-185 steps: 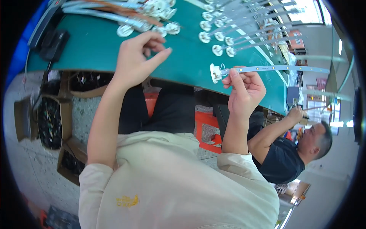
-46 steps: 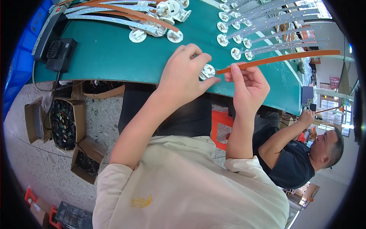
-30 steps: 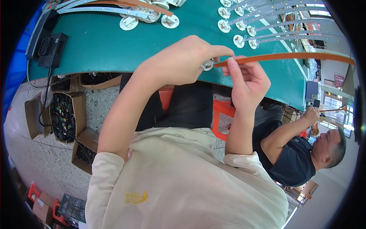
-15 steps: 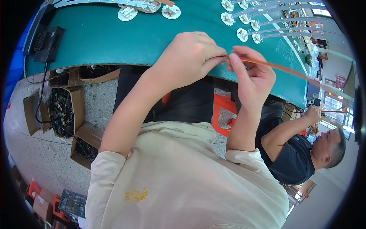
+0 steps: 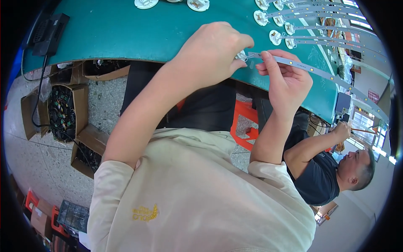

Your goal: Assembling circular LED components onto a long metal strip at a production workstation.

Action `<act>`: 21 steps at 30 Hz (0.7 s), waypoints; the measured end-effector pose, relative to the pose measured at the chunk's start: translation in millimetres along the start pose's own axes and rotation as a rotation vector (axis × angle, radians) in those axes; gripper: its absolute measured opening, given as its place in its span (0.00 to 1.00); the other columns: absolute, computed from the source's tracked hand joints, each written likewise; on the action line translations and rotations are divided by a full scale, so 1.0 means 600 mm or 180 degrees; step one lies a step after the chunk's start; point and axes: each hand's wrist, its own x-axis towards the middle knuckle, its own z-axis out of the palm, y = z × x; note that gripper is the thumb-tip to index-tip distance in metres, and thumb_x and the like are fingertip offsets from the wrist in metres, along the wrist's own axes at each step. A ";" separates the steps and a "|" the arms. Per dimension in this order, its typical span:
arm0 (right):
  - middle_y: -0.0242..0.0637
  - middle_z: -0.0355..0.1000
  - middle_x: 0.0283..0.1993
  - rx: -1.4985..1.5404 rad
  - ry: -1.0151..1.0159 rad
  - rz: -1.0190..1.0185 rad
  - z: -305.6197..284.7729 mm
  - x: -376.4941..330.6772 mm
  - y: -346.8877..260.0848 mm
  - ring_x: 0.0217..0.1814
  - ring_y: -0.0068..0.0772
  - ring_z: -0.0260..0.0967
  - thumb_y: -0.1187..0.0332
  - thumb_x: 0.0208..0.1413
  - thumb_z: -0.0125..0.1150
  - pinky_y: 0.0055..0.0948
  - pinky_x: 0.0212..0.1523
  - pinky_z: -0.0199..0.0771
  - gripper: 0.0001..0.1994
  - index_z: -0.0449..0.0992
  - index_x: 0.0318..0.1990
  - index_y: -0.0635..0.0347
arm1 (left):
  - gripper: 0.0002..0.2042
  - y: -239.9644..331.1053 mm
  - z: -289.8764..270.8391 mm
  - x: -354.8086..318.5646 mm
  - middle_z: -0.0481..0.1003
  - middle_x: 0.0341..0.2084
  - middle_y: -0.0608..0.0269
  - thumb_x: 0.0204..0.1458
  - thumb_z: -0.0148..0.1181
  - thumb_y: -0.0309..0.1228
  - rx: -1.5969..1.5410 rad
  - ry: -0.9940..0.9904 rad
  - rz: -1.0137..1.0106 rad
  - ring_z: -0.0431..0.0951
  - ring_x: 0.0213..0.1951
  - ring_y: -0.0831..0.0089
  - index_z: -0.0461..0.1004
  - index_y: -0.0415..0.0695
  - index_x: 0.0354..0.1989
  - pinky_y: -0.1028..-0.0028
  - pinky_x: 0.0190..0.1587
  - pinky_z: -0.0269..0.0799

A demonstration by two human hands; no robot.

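Above the near edge of the green table, my right hand (image 5: 289, 80) pinches a long thin LED strip (image 5: 311, 68) close to its end. The strip's pale face with small yellow LEDs shows, and it stretches away to the right in a curve. Thin white wires (image 5: 250, 56) run from that end toward my left hand (image 5: 216, 52). Between my left thumb and index finger sits a small white part (image 5: 241, 55), mostly hidden by the fingers, so its full shape cannot be made out.
Several LED strips (image 5: 321, 27) with round white bases (image 5: 275, 38) lie at the far right of the green table (image 5: 126, 35). More white bases (image 5: 198, 4) are at the far edge. A black power adapter (image 5: 50, 35) stands left. Cardboard boxes (image 5: 82, 109) are below; a co-worker (image 5: 319, 168) sits right.
The strip has turned from its orange-brown side to its LED face. A white part and wires now show at my left fingers. Both hands sit slightly farther right, and the view has shifted.
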 end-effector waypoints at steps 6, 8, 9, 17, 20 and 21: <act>0.39 0.79 0.28 -0.0281 -0.0002 -0.0027 0.007 -0.004 -0.005 0.28 0.23 0.79 0.80 0.54 0.69 0.19 0.30 0.81 0.06 0.80 0.38 0.73 | 0.17 -0.005 -0.011 0.000 0.80 0.31 0.54 0.42 0.73 0.25 -0.0198 -0.0218 0.0034 0.80 0.37 0.57 0.80 0.41 0.43 0.63 0.40 0.75; 0.38 0.79 0.28 -0.0341 -0.0068 0.0009 0.008 -0.002 -0.002 0.29 0.23 0.79 0.79 0.54 0.70 0.19 0.31 0.81 0.06 0.80 0.38 0.73 | 0.16 -0.004 -0.011 -0.003 0.80 0.31 0.54 0.42 0.73 0.26 -0.0184 -0.0210 0.0059 0.80 0.37 0.57 0.80 0.41 0.43 0.63 0.40 0.75; 0.38 0.79 0.28 -0.0392 -0.0128 0.0035 0.008 -0.001 -0.001 0.29 0.22 0.79 0.79 0.54 0.70 0.19 0.31 0.81 0.06 0.80 0.38 0.73 | 0.17 -0.004 -0.011 -0.004 0.80 0.31 0.54 0.42 0.73 0.26 -0.0199 -0.0205 0.0071 0.80 0.37 0.57 0.80 0.41 0.42 0.63 0.40 0.75; 0.45 0.80 0.33 -0.0364 -0.0259 0.0099 0.014 -0.008 0.011 0.31 0.28 0.81 0.82 0.55 0.67 0.22 0.33 0.83 0.07 0.78 0.41 0.75 | 0.16 -0.010 -0.008 -0.003 0.80 0.30 0.54 0.41 0.73 0.25 -0.0182 -0.0129 0.0131 0.80 0.37 0.57 0.80 0.41 0.41 0.63 0.39 0.75; 0.45 0.80 0.33 -0.0434 -0.0251 0.0041 0.024 -0.013 0.017 0.31 0.28 0.81 0.83 0.55 0.67 0.22 0.34 0.83 0.07 0.78 0.41 0.75 | 0.15 -0.010 -0.008 -0.003 0.80 0.30 0.54 0.41 0.73 0.25 -0.0254 -0.0153 0.0107 0.80 0.37 0.56 0.80 0.40 0.40 0.63 0.39 0.75; 0.45 0.80 0.33 -0.0388 -0.0169 0.0035 0.027 -0.015 0.018 0.31 0.28 0.80 0.83 0.55 0.67 0.22 0.34 0.83 0.08 0.78 0.41 0.75 | 0.15 -0.009 -0.007 -0.003 0.80 0.30 0.54 0.41 0.73 0.25 -0.0249 -0.0135 0.0117 0.80 0.37 0.56 0.80 0.40 0.39 0.62 0.39 0.75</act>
